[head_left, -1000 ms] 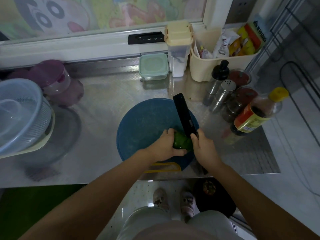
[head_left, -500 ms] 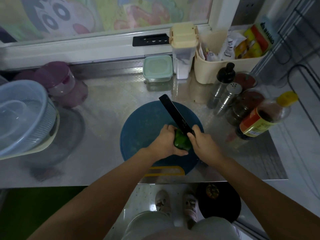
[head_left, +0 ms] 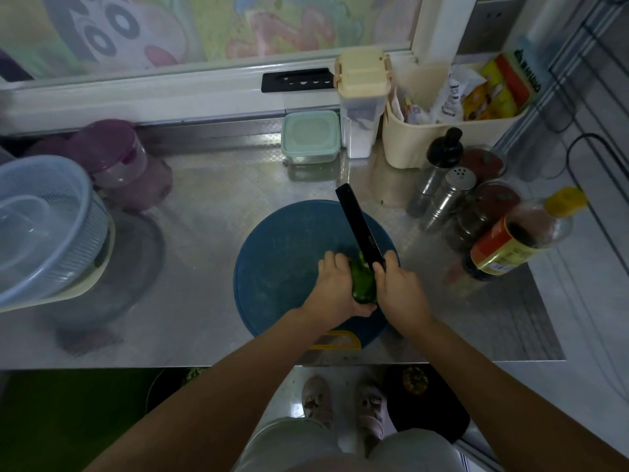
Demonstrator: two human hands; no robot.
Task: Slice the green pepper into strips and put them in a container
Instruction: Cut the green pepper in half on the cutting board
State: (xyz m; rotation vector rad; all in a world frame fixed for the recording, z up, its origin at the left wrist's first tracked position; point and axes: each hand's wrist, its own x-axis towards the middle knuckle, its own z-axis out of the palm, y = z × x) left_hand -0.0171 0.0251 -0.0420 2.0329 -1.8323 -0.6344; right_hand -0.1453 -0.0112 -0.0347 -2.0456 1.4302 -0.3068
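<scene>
A green pepper [head_left: 363, 283] lies on a round blue cutting board [head_left: 282, 267] on the steel counter. My left hand [head_left: 335, 287] grips the pepper from its left side. My right hand [head_left: 400, 287] grips the handle of a black knife [head_left: 357, 224], whose blade points away from me and lies across the pepper's right part. The handle is hidden inside my fist.
A clear strainer bowl [head_left: 41, 226] stands at the left, purple jars [head_left: 115, 155] behind it. A small mint-lidded box [head_left: 310, 136] sits at the back. Shakers [head_left: 449, 195], jars and a sauce bottle [head_left: 517, 236] crowd the right. A cream basket [head_left: 425, 144] is behind them.
The knife blade swung left then back toward upright over the pepper. Both hands stayed on the board around the pepper.
</scene>
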